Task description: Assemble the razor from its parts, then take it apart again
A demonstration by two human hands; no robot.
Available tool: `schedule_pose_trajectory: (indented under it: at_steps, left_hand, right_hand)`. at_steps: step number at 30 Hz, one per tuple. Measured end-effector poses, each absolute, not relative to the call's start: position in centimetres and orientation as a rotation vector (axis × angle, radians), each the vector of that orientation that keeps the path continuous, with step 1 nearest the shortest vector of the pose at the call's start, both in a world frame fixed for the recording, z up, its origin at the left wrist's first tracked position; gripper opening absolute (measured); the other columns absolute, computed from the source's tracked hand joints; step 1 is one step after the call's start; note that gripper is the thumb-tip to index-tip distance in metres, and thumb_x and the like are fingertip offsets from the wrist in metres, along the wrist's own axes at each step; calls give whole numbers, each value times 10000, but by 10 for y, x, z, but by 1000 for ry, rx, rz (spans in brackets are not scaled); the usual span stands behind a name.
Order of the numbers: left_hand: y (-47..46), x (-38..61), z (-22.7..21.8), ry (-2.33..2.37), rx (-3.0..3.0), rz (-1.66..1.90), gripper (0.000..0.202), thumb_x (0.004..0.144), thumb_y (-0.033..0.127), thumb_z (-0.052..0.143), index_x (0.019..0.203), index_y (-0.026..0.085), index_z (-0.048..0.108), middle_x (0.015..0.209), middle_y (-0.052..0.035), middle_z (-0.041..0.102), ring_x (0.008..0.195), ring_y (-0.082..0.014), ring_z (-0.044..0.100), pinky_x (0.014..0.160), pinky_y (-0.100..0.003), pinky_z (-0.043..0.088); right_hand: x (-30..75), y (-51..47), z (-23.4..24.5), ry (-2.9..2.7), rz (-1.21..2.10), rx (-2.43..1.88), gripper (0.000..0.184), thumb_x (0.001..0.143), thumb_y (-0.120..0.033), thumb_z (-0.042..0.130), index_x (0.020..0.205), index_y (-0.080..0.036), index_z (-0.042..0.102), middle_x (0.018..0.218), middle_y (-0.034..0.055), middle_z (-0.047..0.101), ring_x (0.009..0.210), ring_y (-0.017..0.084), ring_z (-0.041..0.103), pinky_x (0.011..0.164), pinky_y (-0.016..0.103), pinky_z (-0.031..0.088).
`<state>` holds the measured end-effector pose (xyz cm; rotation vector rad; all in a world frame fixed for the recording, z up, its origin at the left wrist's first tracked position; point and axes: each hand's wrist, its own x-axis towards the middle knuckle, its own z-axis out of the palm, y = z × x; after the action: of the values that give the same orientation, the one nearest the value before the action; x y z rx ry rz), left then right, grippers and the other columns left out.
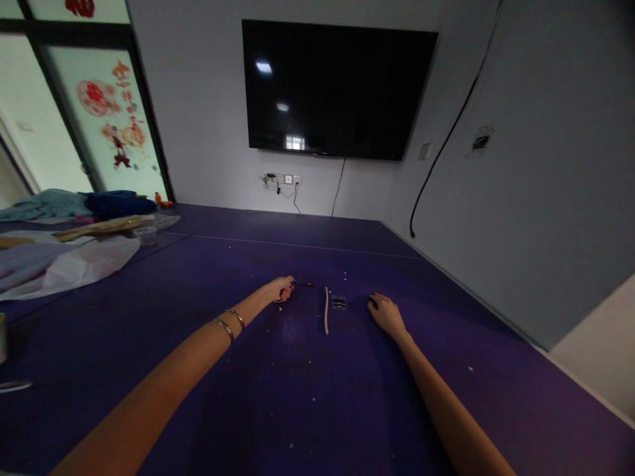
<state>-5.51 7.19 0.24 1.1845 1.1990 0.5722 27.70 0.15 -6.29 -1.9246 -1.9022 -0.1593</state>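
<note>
Dark and slim, a tool (pixel 308 285) juts from the left hand (pixel 284 289), its fingers closed around one end, at mid-floor, well in from the far edge. To its right on the purple floor (pixel 337 403) lie a pale strip (pixel 326 314) and a small dark piece (pixel 338 302); the right hand (pixel 388 315) rests nearer the right edge, fingers loosely bent, thumb apart, holding nothing visible.
</note>
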Motion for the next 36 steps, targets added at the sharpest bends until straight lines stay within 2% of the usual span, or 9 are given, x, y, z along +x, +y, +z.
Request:
schedule_pose_trajectory:
  at_steps: [7,14,21,31,36]
  left_hand:
    - [74,-41,6,1312,1234,817,338,879,370,322,750,136,529,425,60,376,290,-59,317,318,-177,220]
    - [65,-22,6,1133,1331,947,237,850,246,346,815,139,555,513,38,484,366,-62,434,358,-159,326]
    - [47,-12,8,953,1382,944,185,871,290,408,921,149,517,747,-55,665,493,-99,582,462,-206,462]
    - [27,-13,15,926,1539,942,146,849,290,507,847,144,496,768,-69,670,486,-110,599,397,-188,424]
    - [18,-12,17,909,1586,931,185,817,316,565,837,150,484,690,-46,653,453,-105,584,391,-179,407]
  right_hand:
    - [279,4,-66,-1899,-147,-1932,394,850,-278,410,1152,-117,605,1244,146,561,1174,230,492,979,345,367]
    - [280,5,-68,-1892,-146,-1947,394,853,-285,404,1154,-131,605,1251,136,557,1170,227,497,979,346,369]
    - [278,3,-65,-1885,-143,-1962,403,858,-293,395,1165,-130,598,1253,134,557,1182,233,485,983,350,367]
    - [276,0,-64,-1904,-137,-1938,402,861,-278,393,1171,-116,592,1264,134,547,1178,228,482,993,342,349]
    - [272,-7,-52,-1822,-207,-1862,345,850,-253,407,1102,-165,626,1212,105,580,1139,219,496,948,339,371]
